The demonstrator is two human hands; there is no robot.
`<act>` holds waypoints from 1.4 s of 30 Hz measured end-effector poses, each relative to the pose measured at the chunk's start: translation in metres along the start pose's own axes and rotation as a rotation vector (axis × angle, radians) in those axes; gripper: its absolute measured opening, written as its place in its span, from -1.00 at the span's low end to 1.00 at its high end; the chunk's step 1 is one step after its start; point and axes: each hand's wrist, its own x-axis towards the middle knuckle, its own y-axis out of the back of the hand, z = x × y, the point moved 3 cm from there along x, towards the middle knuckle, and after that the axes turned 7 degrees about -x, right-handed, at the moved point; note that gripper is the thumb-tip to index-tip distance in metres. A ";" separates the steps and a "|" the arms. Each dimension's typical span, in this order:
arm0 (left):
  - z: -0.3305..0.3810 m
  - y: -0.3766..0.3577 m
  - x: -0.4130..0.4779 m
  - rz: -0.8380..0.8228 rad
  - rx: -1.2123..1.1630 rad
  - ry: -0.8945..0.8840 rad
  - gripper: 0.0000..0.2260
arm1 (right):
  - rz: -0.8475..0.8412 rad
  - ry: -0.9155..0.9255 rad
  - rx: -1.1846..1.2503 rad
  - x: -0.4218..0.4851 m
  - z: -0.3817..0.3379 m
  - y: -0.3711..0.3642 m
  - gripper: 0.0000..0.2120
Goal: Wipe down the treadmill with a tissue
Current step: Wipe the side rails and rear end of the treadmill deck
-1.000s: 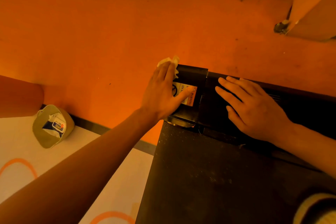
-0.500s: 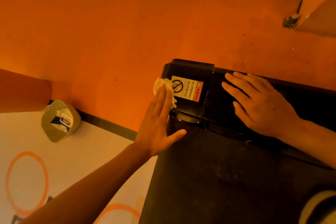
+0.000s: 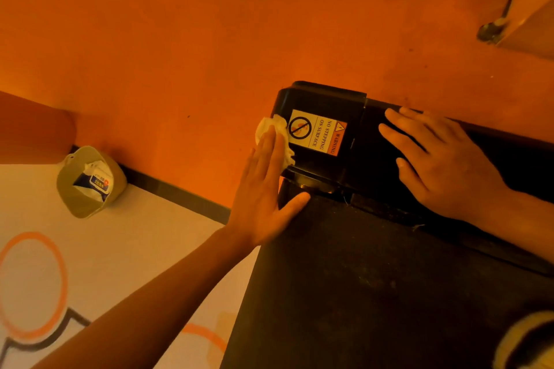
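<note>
At far left we note a small bin (image 3: pixel 75 201) on the floor, holding a pack of tissues (image 3: pixel 97 181). Moving right, the left hand (image 3: pixel 263 195) presses a crumpled white tissue (image 3: pixel 266 129) against the left side of the black end cover (image 3: pixel 323 99) of the treadmill (image 3: pixel 374 293); its fingers lie straight and released, clasping nothing. A warning label (image 3: pixel 317 132) sits on the cover just beside the tissue. Farther right, the right hand (image 3: pixel 443 165) rests flat on the treadmill, fingers spread and released.
</note>
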 end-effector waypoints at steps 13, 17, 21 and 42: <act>0.037 -0.049 -0.031 -0.209 0.327 -0.212 0.04 | -0.004 0.004 0.002 0.000 -0.001 -0.001 -0.48; 0.039 -0.049 -0.023 -0.277 0.483 -0.357 0.02 | 0.000 0.012 0.009 0.001 0.000 -0.001 -0.48; 0.005 -0.019 -0.025 -0.248 0.528 -0.297 -0.07 | -0.001 0.006 0.020 -0.001 0.001 0.000 -0.48; 0.087 -0.064 -0.040 -0.160 0.046 0.364 -0.05 | -0.001 -0.006 0.034 0.000 -0.002 0.000 -0.48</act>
